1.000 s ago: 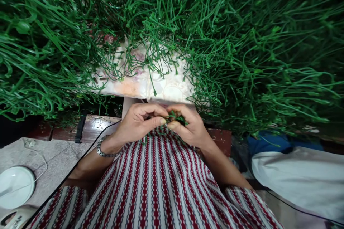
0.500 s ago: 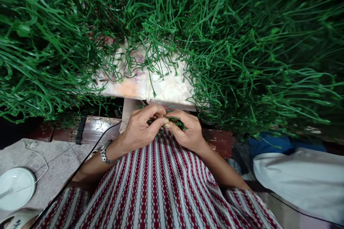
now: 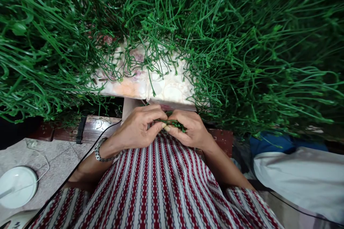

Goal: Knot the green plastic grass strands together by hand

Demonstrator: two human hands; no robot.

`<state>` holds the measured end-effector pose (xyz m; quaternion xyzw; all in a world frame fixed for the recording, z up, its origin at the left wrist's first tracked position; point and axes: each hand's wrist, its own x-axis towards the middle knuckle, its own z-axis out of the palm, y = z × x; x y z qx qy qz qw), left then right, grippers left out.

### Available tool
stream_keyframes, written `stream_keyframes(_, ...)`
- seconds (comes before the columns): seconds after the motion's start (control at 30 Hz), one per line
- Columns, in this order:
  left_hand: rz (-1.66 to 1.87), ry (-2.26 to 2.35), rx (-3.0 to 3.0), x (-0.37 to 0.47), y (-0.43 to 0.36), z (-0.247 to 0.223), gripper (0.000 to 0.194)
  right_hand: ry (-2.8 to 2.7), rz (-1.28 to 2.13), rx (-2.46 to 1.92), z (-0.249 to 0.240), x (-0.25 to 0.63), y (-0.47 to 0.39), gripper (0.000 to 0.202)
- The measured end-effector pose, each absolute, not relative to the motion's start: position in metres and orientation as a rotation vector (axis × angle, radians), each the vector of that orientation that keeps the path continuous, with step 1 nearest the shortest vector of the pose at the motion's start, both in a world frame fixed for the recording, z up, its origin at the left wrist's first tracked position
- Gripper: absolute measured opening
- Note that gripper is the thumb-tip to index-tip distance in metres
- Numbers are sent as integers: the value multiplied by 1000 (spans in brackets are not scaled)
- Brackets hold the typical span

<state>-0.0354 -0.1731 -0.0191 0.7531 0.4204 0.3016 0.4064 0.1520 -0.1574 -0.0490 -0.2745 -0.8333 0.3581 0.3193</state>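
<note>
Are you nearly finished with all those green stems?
What's done is hard to say: I can't make out a separate finished pile. In hand, the left hand and right hand pinch a little bunch of thin green stems. What's left may be in the huge green heap partly covering the pale patterned cover, but I can't tell how much.

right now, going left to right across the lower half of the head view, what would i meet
white disc, black strap, metal wristband, left hand, right hand, white cloth
</note>
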Motion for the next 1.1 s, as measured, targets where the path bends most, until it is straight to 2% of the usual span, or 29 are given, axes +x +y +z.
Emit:
stream_keyframes(0.3,604,891,1478,-39,-166,-29,25,-2363,725,-708,-52,149,-164,6)
stream_keyframes(0.4,589,822,1401,-40,-165,-32,31,-2348,833,-628,-53,148,-164,9)
stream_keyframes(0.57,477,711,1312,-43,-165,-37,31,-2373,1125,-427,-49,148,-158,11)
stream_keyframes(0.8,425,724,1247,-41,-167,-40,29,-2373,1286,-303,-46,152,-147,14)
stream_keyframes(0.97,609,842,1302,-38,-170,-35,28,-2272,1210,-500,-47,152,-151,16)
stream_keyframes(1.1,581,938,1359,-39,-167,-32,26,-2276,1033,-740,-47,152,-157,9)
